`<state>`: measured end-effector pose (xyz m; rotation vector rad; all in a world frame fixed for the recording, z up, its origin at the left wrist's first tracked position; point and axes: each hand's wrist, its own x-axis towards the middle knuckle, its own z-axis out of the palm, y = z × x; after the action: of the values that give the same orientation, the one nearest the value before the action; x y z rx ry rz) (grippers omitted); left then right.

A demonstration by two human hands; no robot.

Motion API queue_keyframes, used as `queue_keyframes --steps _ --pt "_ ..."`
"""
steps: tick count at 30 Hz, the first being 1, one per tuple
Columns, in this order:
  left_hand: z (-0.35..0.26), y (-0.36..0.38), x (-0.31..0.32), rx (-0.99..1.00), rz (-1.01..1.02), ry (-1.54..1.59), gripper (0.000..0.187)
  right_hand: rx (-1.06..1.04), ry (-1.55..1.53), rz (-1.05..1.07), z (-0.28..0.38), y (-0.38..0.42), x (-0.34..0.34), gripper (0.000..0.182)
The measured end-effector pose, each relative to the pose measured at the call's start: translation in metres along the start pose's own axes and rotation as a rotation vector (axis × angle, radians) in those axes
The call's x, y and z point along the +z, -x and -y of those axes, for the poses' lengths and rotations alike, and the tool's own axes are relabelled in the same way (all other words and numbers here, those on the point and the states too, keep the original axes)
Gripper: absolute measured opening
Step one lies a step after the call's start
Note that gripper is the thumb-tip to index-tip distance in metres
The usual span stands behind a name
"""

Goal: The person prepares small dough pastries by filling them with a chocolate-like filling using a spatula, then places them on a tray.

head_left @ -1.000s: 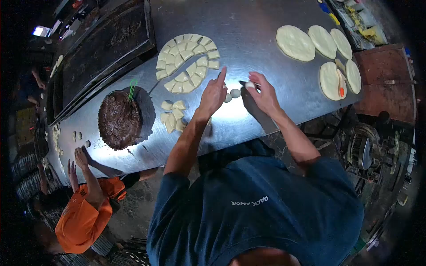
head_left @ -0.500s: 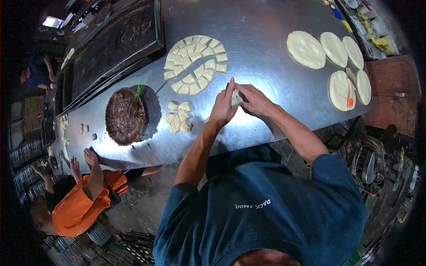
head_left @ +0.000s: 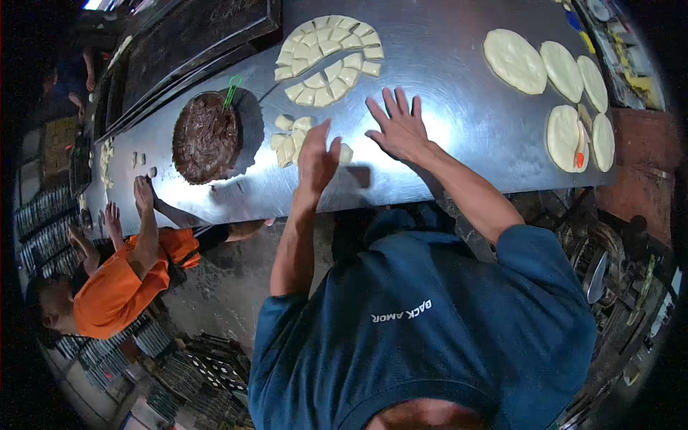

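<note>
a round bowl (head_left: 206,136) held dark brown filling with a green utensil (head_left: 231,92) standing in it, on a long steel counter (head_left: 444,165). the right hand (head_left: 398,129) lay flat and spread open on the counter, holding nothing; the left hand (head_left: 317,158) hovered open just above a small heap of cut dough pieces (head_left: 290,140). flat dough rounds (head_left: 516,61) lay far right. a person in orange (head_left: 118,294) leaned on the counter's near edge
</note>
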<state>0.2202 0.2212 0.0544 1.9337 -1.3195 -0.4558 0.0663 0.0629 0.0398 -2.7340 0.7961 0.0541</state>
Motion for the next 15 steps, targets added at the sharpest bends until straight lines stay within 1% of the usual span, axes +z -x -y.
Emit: queue_keyframes --steps 1,2,3,4,5,6,7,8,9,10,11,12,13,14,15 --pt "0.006 0.013 -0.002 -0.039 -0.049 -0.090 0.051 -0.005 -0.001 0.003 0.000 -0.001 -0.003 0.070" --pt "0.011 0.023 0.000 -0.076 -0.097 -0.180 0.043 -0.016 -0.114 0.052 -0.002 -0.001 -0.007 0.070" --pt "0.015 0.030 0.005 -0.078 -0.098 -0.180 0.043 -0.025 -0.226 0.101 -0.005 -0.002 -0.009 0.070" --pt "0.016 0.037 0.012 -0.091 -0.113 -0.235 0.038 -0.097 -0.468 0.069 -0.023 -0.003 -0.009 0.067" --pt "0.016 0.042 0.019 -0.102 -0.135 -0.290 0.034 -0.100 -0.462 0.071 -0.036 0.005 -0.008 0.067" --pt "-0.006 0.039 0.019 -0.238 -0.097 -0.326 0.031 -0.244 -0.336 0.045 -0.044 0.013 -0.010 0.067" --pt "-0.004 0.043 0.022 -0.241 -0.102 -0.320 0.031 -0.384 -0.209 0.021 -0.047 0.020 -0.012 0.066" --pt "-0.001 0.044 0.030 -0.129 -0.150 -0.369 0.030 -0.504 -0.189 -0.026 -0.048 0.024 -0.005 0.060" --pt "-0.001 0.043 0.039 -0.008 -0.195 -0.406 0.029 -0.635 -0.186 -0.139 -0.052 0.025 0.007 0.042" --pt "-0.006 0.039 0.038 0.128 -0.120 -0.407 0.025 -0.624 -0.224 -0.144 -0.054 0.026 0.010 0.032" --pt "-0.013 0.037 0.041 0.148 -0.119 -0.390 0.025 -0.615 -0.268 -0.153 -0.054 0.027 0.015 0.023" --pt "-0.032 0.033 0.030 -0.221 -0.025 -0.127 0.024 -0.619 -0.242 -0.218 -0.053 0.030 0.013 0.010" --pt "-0.043 0.035 0.021 -0.592 0.066 0.132 0.022 -0.615 -0.241 -0.221 -0.054 0.034 0.015 0.010" --pt "-0.028 0.045 0.022 -0.462 -0.045 0.371 0.022 -0.543 -0.227 -0.136 -0.053 0.034 0.016 0.016" --pt "-0.029 0.049 0.014 -0.461 -0.060 0.360 0.022 -0.479 -0.215 -0.053 -0.051 0.032 0.018 0.023"
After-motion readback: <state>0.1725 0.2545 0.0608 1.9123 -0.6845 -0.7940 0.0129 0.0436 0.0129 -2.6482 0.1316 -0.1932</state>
